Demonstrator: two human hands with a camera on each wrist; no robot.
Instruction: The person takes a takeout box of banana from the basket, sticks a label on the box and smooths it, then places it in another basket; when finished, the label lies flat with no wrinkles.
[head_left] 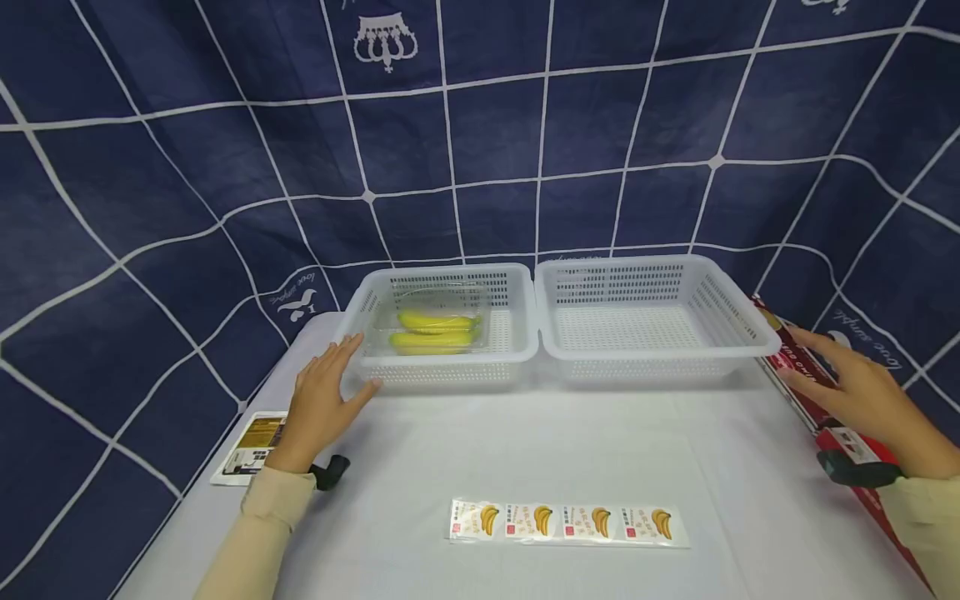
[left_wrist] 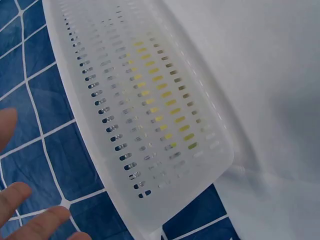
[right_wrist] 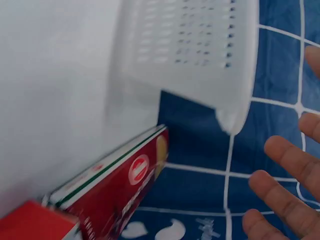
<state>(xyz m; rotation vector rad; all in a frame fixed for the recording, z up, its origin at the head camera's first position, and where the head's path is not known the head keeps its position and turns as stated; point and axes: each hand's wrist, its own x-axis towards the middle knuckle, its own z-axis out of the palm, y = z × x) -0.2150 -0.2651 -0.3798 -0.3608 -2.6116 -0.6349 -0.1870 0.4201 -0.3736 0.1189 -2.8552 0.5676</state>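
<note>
My left hand is raised by the near left corner of a white plastic basket, fingers spread and nothing in them. A clear plastic container inside that basket has yellow bananas in it. In the left wrist view, yellow shows through the slots of the basket wall. On the other side, my right hand hovers empty with parted fingers, right of a second white basket and over a dark red box. The fingers look relaxed in the right wrist view.
A strip of banana stickers lies on the white tabletop near the front. Behind my left wrist is a flat printed packet. A bright red box sits below my right wrist. Navy checked cloth hangs behind the baskets.
</note>
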